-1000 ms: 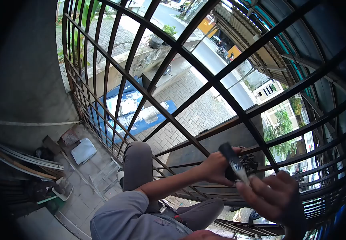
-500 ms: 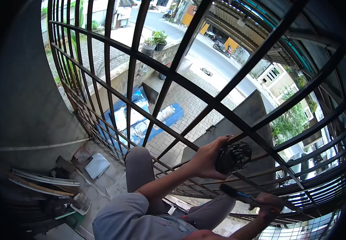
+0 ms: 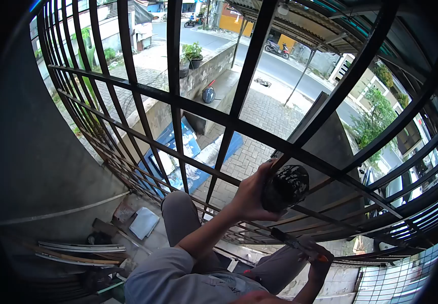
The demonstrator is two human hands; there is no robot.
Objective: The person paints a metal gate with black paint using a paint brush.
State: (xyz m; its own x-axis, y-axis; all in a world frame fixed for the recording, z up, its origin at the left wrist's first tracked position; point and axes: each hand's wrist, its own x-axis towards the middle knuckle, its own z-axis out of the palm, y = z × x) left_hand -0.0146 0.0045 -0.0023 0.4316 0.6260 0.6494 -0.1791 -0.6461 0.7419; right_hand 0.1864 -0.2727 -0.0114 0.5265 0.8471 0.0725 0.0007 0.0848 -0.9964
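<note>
My left hand (image 3: pixel 252 195) is closed around a dark, paint-smeared can (image 3: pixel 287 187), held up close to the metal bars. White flecks show on the can's upper end. Lower and to the right, my right hand (image 3: pixel 316 257) grips a paintbrush (image 3: pixel 296 243). Its dark bristles point up and left, just below the can. An orange handle end sticks out past the fingers. Right in front of both hands runs a dark metal grille (image 3: pixel 259 130) of crossing bars.
My knees (image 3: pixel 178 205) are bent beside the grille. At left on the floor lie a white sheet (image 3: pixel 144 223) and curved strips (image 3: pixel 82 248) by a grey wall (image 3: pixel 56 167). Beyond the bars are a blue, paint-stained sheet (image 3: pixel 229 147), a dark panel (image 3: pixel 325 147) and a street with a motorbike (image 3: pixel 278 49).
The view has tilted up and shifted. My left hand with the can sits slightly more to the left. The paintbrush in my right hand has moved left and turned a little, staying below the can.
</note>
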